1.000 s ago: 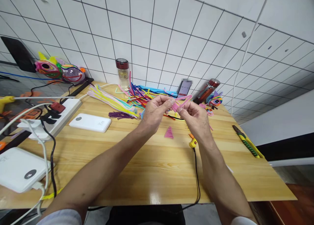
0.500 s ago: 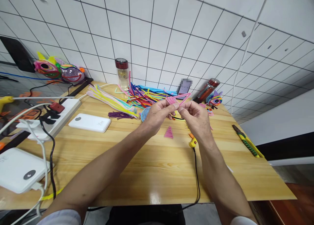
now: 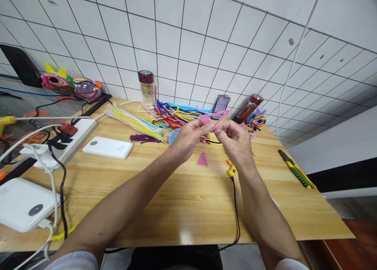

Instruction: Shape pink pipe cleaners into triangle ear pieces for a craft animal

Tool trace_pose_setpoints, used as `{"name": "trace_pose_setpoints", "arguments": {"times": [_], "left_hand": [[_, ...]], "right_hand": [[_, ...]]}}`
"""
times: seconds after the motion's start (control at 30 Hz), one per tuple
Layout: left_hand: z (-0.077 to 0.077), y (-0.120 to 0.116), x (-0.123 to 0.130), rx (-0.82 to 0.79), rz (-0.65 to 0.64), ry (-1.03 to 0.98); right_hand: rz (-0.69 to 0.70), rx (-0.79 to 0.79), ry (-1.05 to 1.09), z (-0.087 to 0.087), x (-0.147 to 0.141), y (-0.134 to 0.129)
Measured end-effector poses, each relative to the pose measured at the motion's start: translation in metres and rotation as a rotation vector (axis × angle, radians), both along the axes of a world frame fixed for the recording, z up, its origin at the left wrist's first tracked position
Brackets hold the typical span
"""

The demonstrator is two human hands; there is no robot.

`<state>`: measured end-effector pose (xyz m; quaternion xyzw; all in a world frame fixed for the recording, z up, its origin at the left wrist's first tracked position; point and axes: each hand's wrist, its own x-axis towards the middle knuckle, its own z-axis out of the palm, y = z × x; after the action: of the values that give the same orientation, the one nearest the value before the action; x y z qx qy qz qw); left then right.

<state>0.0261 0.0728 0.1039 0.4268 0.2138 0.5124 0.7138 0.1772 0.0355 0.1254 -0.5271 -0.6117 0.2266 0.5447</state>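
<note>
Between my two hands is a pink pipe cleaner point(image 3: 219, 114), bent into narrow folds with a pointed loop sticking out to the right. My left hand point(image 3: 191, 138) is closed on its folded part, thumb on top. My right hand point(image 3: 235, 138) pinches the strand at the lower end of the loop, fingertips close to the left thumb. Below them on the table lies a flat pink triangle point(image 3: 202, 159) of zigzag rows. A yellow tool with an orange tip point(image 3: 231, 169) and a black cord rests under my right wrist.
Behind my hands lies a pile of colourful pipe cleaners point(image 3: 176, 114). A glass bottle point(image 3: 146, 89), a phone point(image 3: 220, 105) and a red flask point(image 3: 249, 108) are by the wall. Left are a white power bank point(image 3: 107, 147) and a power strip point(image 3: 67, 142); right, yellow-green pliers point(image 3: 297, 169).
Almost nothing differs. Both hands keep their hold on the pink pipe cleaner, and the view has shifted very slightly.
</note>
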Motion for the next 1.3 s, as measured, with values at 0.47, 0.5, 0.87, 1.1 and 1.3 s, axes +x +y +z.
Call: {"name": "trace_pose_setpoints", "arguments": {"times": [0.47, 0.5, 0.87, 1.1, 1.3], "left_hand": [[-0.006, 0.005, 0.003, 0.012, 0.015, -0.014], [-0.005, 0.005, 0.003, 0.018, 0.015, -0.013], [-0.003, 0.004, 0.003, 0.035, -0.050, -0.043], [-0.002, 0.004, 0.001, 0.012, -0.121, -0.082], [-0.001, 0.005, -0.001, -0.014, -0.197, -0.074]], "right_hand": [[-0.027, 0.013, -0.052, 0.002, -0.001, -0.002], [-0.026, 0.014, -0.051, 0.002, -0.002, -0.002], [0.022, 0.000, -0.016, 0.001, 0.001, -0.002], [0.050, 0.013, -0.030, 0.003, 0.005, -0.001], [0.094, 0.045, -0.148, 0.006, 0.016, -0.001]]}}
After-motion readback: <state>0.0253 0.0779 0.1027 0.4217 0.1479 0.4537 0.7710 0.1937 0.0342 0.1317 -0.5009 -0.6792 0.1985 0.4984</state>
